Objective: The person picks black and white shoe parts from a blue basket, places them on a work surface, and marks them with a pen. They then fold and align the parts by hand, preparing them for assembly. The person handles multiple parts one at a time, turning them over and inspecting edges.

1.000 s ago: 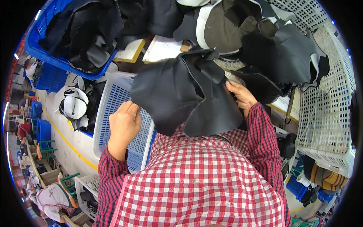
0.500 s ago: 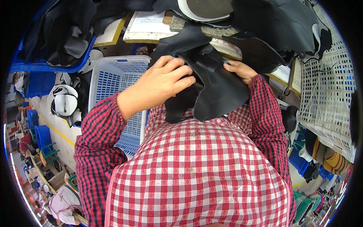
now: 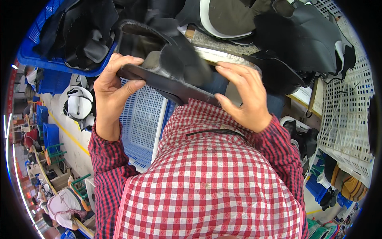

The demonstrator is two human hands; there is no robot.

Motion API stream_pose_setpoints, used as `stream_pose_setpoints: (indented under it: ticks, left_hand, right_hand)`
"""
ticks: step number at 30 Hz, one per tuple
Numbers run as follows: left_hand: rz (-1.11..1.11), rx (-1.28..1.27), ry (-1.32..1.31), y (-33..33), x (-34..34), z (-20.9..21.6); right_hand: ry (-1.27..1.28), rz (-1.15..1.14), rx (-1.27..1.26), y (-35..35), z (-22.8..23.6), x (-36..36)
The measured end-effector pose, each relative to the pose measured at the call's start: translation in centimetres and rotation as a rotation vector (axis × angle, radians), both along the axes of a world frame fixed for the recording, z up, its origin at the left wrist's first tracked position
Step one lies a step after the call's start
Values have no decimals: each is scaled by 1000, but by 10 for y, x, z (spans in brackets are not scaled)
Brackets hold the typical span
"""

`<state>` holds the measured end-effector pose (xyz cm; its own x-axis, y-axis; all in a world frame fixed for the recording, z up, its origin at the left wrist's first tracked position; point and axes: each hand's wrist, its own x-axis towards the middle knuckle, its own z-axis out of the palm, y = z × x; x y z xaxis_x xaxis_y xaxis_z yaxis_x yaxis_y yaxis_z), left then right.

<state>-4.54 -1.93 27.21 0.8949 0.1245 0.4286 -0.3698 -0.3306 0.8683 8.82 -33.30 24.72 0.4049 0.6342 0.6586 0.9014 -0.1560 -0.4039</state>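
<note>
A black leather boot upper (image 3: pixel 179 59) hangs in front of my apron, its greyish inside partly showing and its right part smeared by motion. My left hand (image 3: pixel 113 85) pinches its left edge between thumb and fingers. Beside its right end is my right hand (image 3: pixel 244 93), with thumb and fingers spread apart and nothing visible gripped between them. The thumb tip is close to the leather's lower edge; whether it touches cannot be made out.
More black leather pieces (image 3: pixel 298 36) cover the bench ahead. A blue crate (image 3: pixel 51 65) with black pieces stands far left, a pale blue-and-white basket (image 3: pixel 145 115) below my left hand, a white crate (image 3: pixel 346 95) at right. Another person (image 3: pixel 65 209) is at lower left.
The black leather has been turned and opened out, moving left, so its inside and long edge show. My left hand has moved left to that edge; my right hand has loosened and spread.
</note>
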Motion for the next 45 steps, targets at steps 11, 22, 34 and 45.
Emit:
stream_pose_setpoints:
  ticks: [11,22,34,45]
  left_hand:
    - [-118,-90,42,-12,64,12]
    - [-194,422,-117,-30,116,17]
    - [-32,283,-241,-16,93,-16]
    - [-117,498,-222,-52,79,2]
  right_hand:
    - [-341,-334,15,-7,-14,38]
    - [-55,-190,580,63,59,132]
    - [1257,282,35,0,-59,56]
    - [569,-113,-40,44,-94,74]
